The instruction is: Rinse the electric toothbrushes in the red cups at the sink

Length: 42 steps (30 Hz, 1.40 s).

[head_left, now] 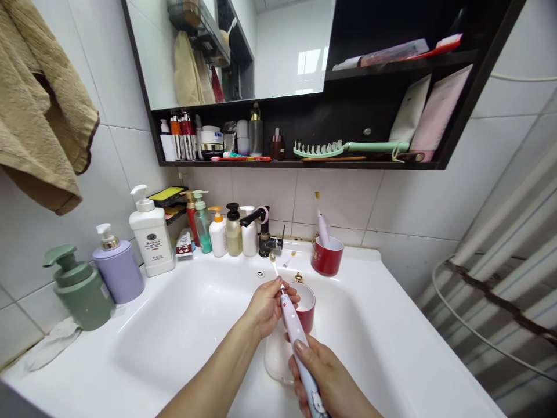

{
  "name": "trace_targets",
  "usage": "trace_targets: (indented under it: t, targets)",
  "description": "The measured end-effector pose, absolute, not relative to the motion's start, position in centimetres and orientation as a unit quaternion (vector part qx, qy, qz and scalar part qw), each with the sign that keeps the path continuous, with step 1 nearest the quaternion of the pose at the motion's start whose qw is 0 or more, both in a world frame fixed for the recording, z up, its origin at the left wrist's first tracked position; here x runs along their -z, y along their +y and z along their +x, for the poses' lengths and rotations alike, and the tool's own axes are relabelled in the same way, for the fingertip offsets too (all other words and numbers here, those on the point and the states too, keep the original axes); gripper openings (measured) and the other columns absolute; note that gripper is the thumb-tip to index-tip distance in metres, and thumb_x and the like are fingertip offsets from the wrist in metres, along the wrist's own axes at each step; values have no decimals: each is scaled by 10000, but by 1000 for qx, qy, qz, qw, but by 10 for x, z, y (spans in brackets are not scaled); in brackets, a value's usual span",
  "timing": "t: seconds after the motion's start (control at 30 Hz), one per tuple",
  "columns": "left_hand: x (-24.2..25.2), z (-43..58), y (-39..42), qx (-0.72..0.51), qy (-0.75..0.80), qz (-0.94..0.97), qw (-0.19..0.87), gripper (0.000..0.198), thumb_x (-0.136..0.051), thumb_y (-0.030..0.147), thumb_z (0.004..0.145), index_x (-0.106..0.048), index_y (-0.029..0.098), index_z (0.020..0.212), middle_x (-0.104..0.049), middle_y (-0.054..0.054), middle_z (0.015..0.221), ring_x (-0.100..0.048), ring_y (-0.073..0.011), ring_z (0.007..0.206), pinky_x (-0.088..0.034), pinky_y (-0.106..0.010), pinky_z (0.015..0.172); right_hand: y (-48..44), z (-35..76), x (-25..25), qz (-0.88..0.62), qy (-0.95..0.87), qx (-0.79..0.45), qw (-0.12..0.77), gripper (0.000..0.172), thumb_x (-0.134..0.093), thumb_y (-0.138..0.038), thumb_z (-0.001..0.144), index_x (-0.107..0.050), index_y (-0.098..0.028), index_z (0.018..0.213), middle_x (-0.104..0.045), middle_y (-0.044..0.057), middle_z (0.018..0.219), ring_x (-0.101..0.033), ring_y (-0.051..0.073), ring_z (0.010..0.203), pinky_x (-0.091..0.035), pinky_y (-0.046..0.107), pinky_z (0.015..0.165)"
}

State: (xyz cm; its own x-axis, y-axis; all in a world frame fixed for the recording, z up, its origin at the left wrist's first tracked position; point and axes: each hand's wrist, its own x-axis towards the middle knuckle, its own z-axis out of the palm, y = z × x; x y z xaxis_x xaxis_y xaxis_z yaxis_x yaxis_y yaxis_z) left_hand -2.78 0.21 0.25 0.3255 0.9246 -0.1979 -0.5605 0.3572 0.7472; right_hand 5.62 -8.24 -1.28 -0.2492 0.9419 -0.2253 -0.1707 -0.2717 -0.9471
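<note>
From the head view, you are working over the middle of the white sink (174, 325), its basin wall curving up on your left and on your right, with its flat rim running beyond. The toothbrush (292, 319) is slanting up and away from you above the bowl, its small head pointing towards the back ledge. Your right hand (319, 368) is wrapping around the thick lower handle, while your left hand (266, 307) is pinching the slim neck narrowly, near the top. A red cup (308, 318) is standing just beyond, partly hidden by the toothbrush; you cannot tell whether your fingers are touching it. At the back edge, the black faucet (263, 238) is reaching its spout leftward. The toothbrush handle is showing smooth, pale pink plastic, tapering upward, with small printed marks. On the ledge, a second red cup (327, 261), glossy and round, is holding another brush (322, 229), which is leaning slightly. Plastic pump bottles (234, 238) are lining the ledge to the left, and a squat green bottle (87, 302) is sitting beside a crumpled white cloth (54, 345). Above, a dark cabinet (369, 101) is framing a mirror (289, 43) against pale tiles (339, 191), and a fuzzy tan towel (39, 87) is hanging at the upper left.
</note>
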Motion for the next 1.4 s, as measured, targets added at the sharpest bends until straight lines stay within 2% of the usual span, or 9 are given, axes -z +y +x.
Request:
trace_targets:
  t: [0.07, 0.23, 0.43, 0.77, 1.0, 1.17, 1.3, 1.4]
  targets:
    - [-2, -28, 2, -487, 310, 284, 766, 157, -411, 236, 689, -435, 124, 580, -510, -18, 518, -512, -104, 483, -394, -234, 502, -82, 56, 13, -443, -428, -669, 416, 281, -337, -467, 671, -332, -186, 661, -392, -68, 509, -311, 14, 290, -269, 152, 266]
    - [-4, -26, -1, -480, 312, 310, 759, 167, -444, 275, 667, -444, 127, 589, -512, -14, 523, -514, -100, 492, -388, -222, 510, -79, 58, 18, -482, -482, -594, 428, 270, -374, -440, 664, -337, -174, 639, -391, -62, 517, -339, 16, 307, -268, 148, 270]
    - [-4, -24, -4, -490, 307, 303, 757, 172, -449, 277, 661, -446, 121, 590, -515, -21, 524, -515, -101, 492, -391, -225, 520, -78, 59, 20, -456, -478, -616, 428, 283, -332, -454, 680, -322, -177, 622, -389, -65, 500, -326, 15, 288, -272, 152, 265]
    - [-3, -19, -8, -511, 280, 317, 748, 167, -455, 269, 652, -445, 113, 594, -501, -10, 512, -498, -88, 466, -379, -214, 502, -78, 57, 21, -493, -499, -558, 444, 238, -353, -404, 691, -345, -170, 646, -391, -62, 511, -333, 13, 304, -273, 144, 268]
    - [-3, -17, -8, -505, 282, 307, 755, 166, -442, 267, 658, -432, 117, 589, -502, -7, 510, -499, -89, 476, -382, -224, 525, -77, 60, 22, -442, -461, -633, 438, 272, -329, -440, 688, -329, -176, 623, -397, -63, 520, -344, 20, 304, -290, 162, 271]
    - [-4, -17, -9, -506, 288, 321, 747, 162, -437, 274, 661, -427, 123, 602, -503, -5, 512, -499, -90, 464, -373, -210, 486, -78, 59, 19, -479, -481, -577, 454, 254, -389, -419, 668, -348, -172, 629, -389, -68, 494, -329, 16, 300, -265, 153, 276]
    - [-5, -17, -8, -491, 297, 303, 761, 161, -433, 273, 664, -422, 125, 599, -499, 0, 500, -497, -83, 449, -381, -215, 506, -80, 59, 16, -420, -408, -680, 442, 288, -346, -464, 670, -328, -180, 627, -388, -62, 517, -333, 17, 314, -281, 157, 281]
    - [-4, -17, -8, -496, 290, 302, 761, 168, -438, 283, 661, -421, 127, 599, -498, 3, 502, -497, -82, 448, -383, -217, 516, -80, 59, 14, -415, -409, -677, 450, 283, -365, -459, 664, -321, -181, 637, -390, -61, 529, -333, 14, 310, -274, 154, 280]
